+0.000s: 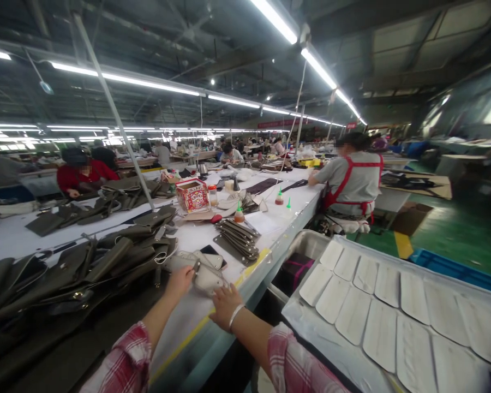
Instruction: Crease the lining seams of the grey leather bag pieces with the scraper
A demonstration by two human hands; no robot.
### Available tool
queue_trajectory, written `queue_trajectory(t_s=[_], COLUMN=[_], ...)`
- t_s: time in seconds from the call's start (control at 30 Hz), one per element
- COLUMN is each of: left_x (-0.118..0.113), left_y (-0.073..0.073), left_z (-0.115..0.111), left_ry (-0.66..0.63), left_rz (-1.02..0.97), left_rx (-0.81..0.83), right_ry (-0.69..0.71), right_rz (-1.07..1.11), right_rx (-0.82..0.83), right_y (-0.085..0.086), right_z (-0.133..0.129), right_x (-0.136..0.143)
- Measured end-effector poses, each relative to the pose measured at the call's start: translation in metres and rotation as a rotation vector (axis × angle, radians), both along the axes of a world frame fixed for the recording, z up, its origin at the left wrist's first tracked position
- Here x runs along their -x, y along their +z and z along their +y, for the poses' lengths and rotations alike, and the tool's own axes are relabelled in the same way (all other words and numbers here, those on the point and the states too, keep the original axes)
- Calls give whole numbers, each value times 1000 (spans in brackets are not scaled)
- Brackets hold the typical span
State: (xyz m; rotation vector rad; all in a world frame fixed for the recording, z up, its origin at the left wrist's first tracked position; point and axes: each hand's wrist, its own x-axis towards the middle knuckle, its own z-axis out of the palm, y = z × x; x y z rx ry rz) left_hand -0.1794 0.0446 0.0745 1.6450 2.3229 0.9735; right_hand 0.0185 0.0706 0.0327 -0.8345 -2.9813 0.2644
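Note:
In front of me, at the table's near edge, lies a light-grey leather piece (209, 279) with small metal studs. My left hand (180, 281) is closed at its left edge, fingers pinched together beside a small dark part. My right hand (227, 303), with a pale bangle at the wrist, rests against the piece's near right corner, its fingers stretched out and thumb apart. Behind the piece are more light-grey leather and a dark phone (209, 251). Dark olive leather strips (238, 240) lie in an overlapping row beyond.
Dark leather bag parts (106, 267) heap up on the left. Glue bottles (239, 214) and a red patterned box (192, 195) stand farther back. At right, pale panels (382, 322) cover a rack. A co-worker (354, 177) in a red-strapped apron sits along the table.

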Motion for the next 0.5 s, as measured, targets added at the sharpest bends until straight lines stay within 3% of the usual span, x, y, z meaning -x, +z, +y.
queue_trajectory(t_s=[0.1,0.23,0.4,0.5], left_x=[28,51,41,23], left_y=[22,55,82,93], left_z=[-8,-15,-24,-33], left_ry=[177,259,224,133], left_rz=[-86,-272,-597,-764], left_rx=[-138,-347,-629,-694], right_ry=[-44,-107,-182,-273], right_rz=[22,40,209,350], right_rx=[60,142,391,499], right_y=[-6,0,12,26], right_z=[5,6,10,20], right_x=[-2,1,1,-1])
